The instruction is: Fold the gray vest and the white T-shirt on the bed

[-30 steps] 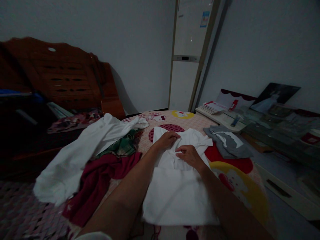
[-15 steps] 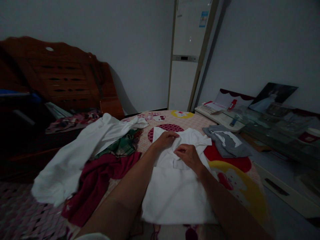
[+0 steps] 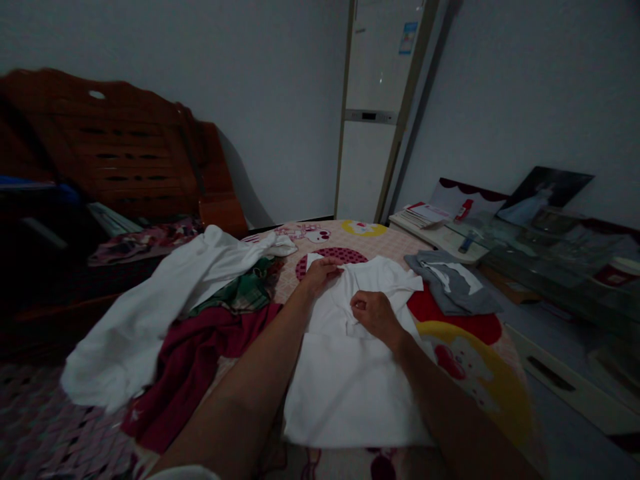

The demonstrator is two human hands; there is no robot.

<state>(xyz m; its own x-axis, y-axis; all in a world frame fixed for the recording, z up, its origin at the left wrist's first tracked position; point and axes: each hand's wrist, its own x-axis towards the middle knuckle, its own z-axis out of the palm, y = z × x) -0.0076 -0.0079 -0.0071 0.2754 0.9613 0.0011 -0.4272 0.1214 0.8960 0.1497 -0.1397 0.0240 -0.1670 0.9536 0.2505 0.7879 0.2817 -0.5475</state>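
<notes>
A white shirt point(image 3: 357, 393) lies in front of me on a round table, its lower part in a flat layer toward me and its upper part wrinkled. At the shirt's upper left, my left hand point(image 3: 323, 275) is closed on a bit of the fabric. Over the middle of the shirt, my right hand point(image 3: 374, 312) is closed in a pinch on the white cloth, near a small raised fold. The fingertips of both hands are partly hidden, and the room is dim.
A patterned tablecloth point(image 3: 490, 373) covers the table. Left of the shirt lie a white garment point(image 3: 165, 300), a green plaid cloth point(image 3: 240, 293) and a maroon garment point(image 3: 195, 367). A folded grey garment point(image 3: 457, 283) sits at the right, beside a glass-topped cabinet point(image 3: 540, 260). A wooden bench point(image 3: 115, 153) stands behind.
My left hand has moved left and slightly away from me along the shirt's upper edge, pulling the fabric. My right hand has stayed almost in place.
</notes>
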